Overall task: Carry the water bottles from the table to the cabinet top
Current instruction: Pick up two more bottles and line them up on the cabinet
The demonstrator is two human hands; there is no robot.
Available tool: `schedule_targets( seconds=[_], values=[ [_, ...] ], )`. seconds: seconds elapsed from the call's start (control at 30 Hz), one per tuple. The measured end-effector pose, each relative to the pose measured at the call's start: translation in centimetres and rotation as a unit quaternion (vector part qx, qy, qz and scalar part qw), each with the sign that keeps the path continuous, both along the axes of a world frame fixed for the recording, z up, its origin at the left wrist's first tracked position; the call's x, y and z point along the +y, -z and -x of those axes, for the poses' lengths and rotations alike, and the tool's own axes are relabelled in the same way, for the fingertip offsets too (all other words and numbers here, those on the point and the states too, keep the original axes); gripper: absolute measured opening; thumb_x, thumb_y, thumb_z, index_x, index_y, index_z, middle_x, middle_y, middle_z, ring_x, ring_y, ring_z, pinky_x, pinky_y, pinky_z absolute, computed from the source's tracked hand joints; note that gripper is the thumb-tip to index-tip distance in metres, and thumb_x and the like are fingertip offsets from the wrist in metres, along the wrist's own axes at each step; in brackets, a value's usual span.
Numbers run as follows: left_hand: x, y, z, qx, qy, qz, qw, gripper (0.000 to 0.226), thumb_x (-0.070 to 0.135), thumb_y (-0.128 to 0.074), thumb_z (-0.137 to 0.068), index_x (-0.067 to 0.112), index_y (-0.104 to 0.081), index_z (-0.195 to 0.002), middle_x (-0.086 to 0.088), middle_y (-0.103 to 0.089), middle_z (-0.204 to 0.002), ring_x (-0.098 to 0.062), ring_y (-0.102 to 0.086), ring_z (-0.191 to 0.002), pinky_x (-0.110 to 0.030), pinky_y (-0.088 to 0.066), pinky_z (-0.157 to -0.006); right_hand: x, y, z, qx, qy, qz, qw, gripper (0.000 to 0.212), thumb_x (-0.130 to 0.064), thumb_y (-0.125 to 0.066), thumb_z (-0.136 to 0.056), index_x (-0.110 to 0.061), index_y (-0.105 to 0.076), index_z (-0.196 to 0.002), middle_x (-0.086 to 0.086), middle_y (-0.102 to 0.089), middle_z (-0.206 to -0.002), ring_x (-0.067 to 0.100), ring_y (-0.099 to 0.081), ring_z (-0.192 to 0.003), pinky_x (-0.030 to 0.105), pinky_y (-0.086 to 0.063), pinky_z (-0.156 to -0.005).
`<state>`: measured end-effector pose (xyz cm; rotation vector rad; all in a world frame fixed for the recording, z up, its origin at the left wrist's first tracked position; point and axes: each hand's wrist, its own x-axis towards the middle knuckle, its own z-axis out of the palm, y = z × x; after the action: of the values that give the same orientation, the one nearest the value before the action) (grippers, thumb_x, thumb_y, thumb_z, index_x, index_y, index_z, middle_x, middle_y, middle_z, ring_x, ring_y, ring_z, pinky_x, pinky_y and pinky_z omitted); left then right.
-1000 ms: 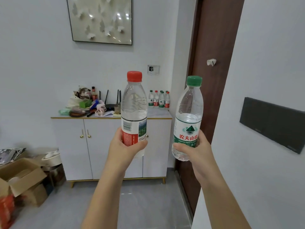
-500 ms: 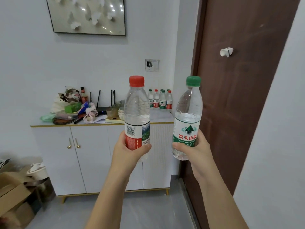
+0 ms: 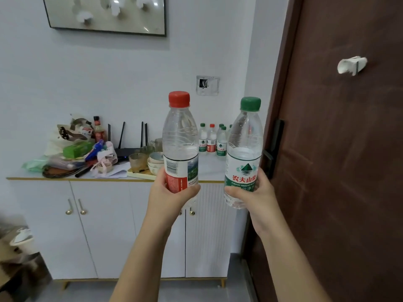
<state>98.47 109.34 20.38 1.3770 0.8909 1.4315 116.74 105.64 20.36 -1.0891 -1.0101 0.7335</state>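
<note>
Head view: the left hand [image 3: 168, 194] is curled round the lower part of a red-cap bottle [image 3: 180, 144], thumb across its red label, and holds it upright in the air. The right hand [image 3: 256, 192] is wrapped the same way round a green-cap bottle [image 3: 244, 155], also upright and just beside the first without touching it. Both bottles are clear and about half full. Behind them stands a white cabinet [image 3: 104, 225] with gold knobs. On its top, toward the right end, a small group of bottles [image 3: 211, 140] stands close together against the wall. The left half of the top is piled with bags, packets and a black router [image 3: 128, 150], with stacked bowls [image 3: 156, 163] and a glass on a tray nearer the middle. A brown door [image 3: 349, 171] fills the right side, and a framed picture [image 3: 106, 14] hangs above the cabinet.
</note>
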Motion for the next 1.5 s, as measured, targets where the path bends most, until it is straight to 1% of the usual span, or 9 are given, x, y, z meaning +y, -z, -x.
schedule_targets(
  seconds=[0.13, 0.37, 0.57, 0.7, 0.9, 1.03, 1.2, 1.4, 1.5],
  values=[
    [5.6, 0.6, -1.7, 0.004, 0.002, 0.0, 1.0, 0.071, 0.016, -0.086, -0.06, 0.025, -0.056, -0.123, 0.0, -0.069, -0.113, -0.021, -0.066, -0.103, -0.038, -0.057, -0.083, 5.0, 0.8, -1.5, 0.0, 0.001, 0.0, 1.0, 0.063, 0.012, -0.079, -0.068, -0.029, -0.061, -0.113, -0.007, -0.074, -0.102, 0.009, -0.071, -0.094, 0.023, -0.056, -0.075],
    [17.7, 2.0, -4.8, 0.014, 0.018, -0.002, 1.0, 0.058, 0.007, -0.083, -0.067, 0.027, -0.058, -0.115, 0.005, -0.071, -0.105, -0.015, -0.068, -0.096, -0.035, -0.057, -0.081, 16.0, 2.1, -4.0, -0.008, 0.038, 0.014, 0.999, 0.062, 0.01, -0.08, -0.067, -0.03, -0.061, -0.11, -0.008, -0.074, -0.101, 0.01, -0.07, -0.096, 0.031, -0.056, -0.081],
    [29.8, 1.4, -7.6, 0.037, 0.042, -0.006, 0.998, 0.063, 0.011, -0.085, -0.064, 0.025, -0.056, -0.118, 0.003, -0.07, -0.105, -0.018, -0.068, -0.096, -0.036, -0.058, -0.079, 26.9, 1.0, -6.1, -0.016, 0.063, 0.021, 0.998, 0.062, 0.01, -0.08, -0.068, -0.032, -0.059, -0.108, -0.012, -0.073, -0.095, 0.002, -0.07, -0.086, 0.017, -0.054, -0.062],
    [36.2, 2.3, -9.7, 0.033, 0.054, 0.008, 0.998, 0.061, 0.01, -0.085, -0.063, 0.024, -0.057, -0.115, 0.0, -0.071, -0.103, -0.018, -0.068, -0.093, -0.033, -0.058, -0.075, 32.7, 2.1, -7.6, -0.016, 0.082, 0.039, 0.996, 0.063, 0.008, -0.081, -0.068, -0.032, -0.058, -0.111, -0.012, -0.071, -0.099, -0.002, -0.069, -0.086, 0.017, -0.054, -0.067],
    [41.9, 6.0, -13.3, 0.043, 0.07, 0.043, 0.996, 0.054, 0.001, -0.082, -0.064, 0.03, -0.056, -0.101, 0.005, -0.071, -0.093, -0.013, -0.068, -0.085, -0.024, -0.058, -0.068, 38.9, 5.9, -10.3, -0.008, 0.094, 0.086, 0.992, 0.061, 0.006, -0.08, -0.069, -0.027, -0.058, -0.115, -0.005, -0.072, -0.105, 0.009, -0.07, -0.094, 0.033, -0.058, -0.077],
    [45.0, 9.3, -16.2, 0.06, 0.058, 0.087, 0.993, 0.059, 0.015, -0.079, -0.058, 0.022, -0.058, -0.112, -0.001, -0.072, -0.099, -0.021, -0.069, -0.092, -0.034, -0.059, -0.075, 43.5, 8.9, -12.5, -0.019, 0.092, 0.109, 0.99, 0.058, 0.007, -0.08, -0.068, -0.031, -0.056, -0.105, -0.008, -0.072, -0.102, 0.007, -0.069, -0.093, 0.032, -0.057, -0.08],
    [49.0, 12.0, -19.3, 0.067, 0.023, 0.113, 0.991, 0.06, 0.008, -0.08, -0.064, 0.024, -0.056, -0.117, 0.0, -0.07, -0.103, -0.017, -0.068, -0.094, -0.036, -0.059, -0.078, 49.1, 12.1, -15.8, -0.024, 0.053, 0.134, 0.989, 0.068, 0.007, -0.079, -0.069, -0.022, -0.05, -0.123, -0.003, -0.067, -0.113, 0.01, -0.066, -0.102, 0.022, -0.052, -0.079],
    [52.8, 14.2, -21.3, 0.072, -0.026, 0.13, 0.988, 0.054, -0.002, -0.078, -0.069, 0.026, -0.055, -0.109, 0.0, -0.069, -0.1, -0.016, -0.067, -0.089, -0.021, -0.055, -0.066, 54.4, 15.6, -18.2, -0.053, 0.02, 0.156, 0.986, 0.065, 0.007, -0.078, -0.068, -0.025, -0.05, -0.118, -0.009, -0.067, -0.107, 0.007, -0.066, -0.099, 0.017, -0.052, -0.069],
    [54.0, 15.5, -21.6, 0.08, -0.042, 0.141, 0.986, 0.055, -0.004, -0.078, -0.07, 0.028, -0.053, -0.107, 0.0, -0.068, -0.102, -0.016, -0.067, -0.091, -0.018, -0.053, -0.065, 55.8, 17.5, -18.4, -0.067, 0.015, 0.184, 0.98, 0.064, 0.005, -0.08, -0.066, -0.024, -0.051, -0.115, -0.008, -0.068, -0.105, 0.01, -0.067, -0.098, 0.021, -0.053, -0.074]
  ],
)
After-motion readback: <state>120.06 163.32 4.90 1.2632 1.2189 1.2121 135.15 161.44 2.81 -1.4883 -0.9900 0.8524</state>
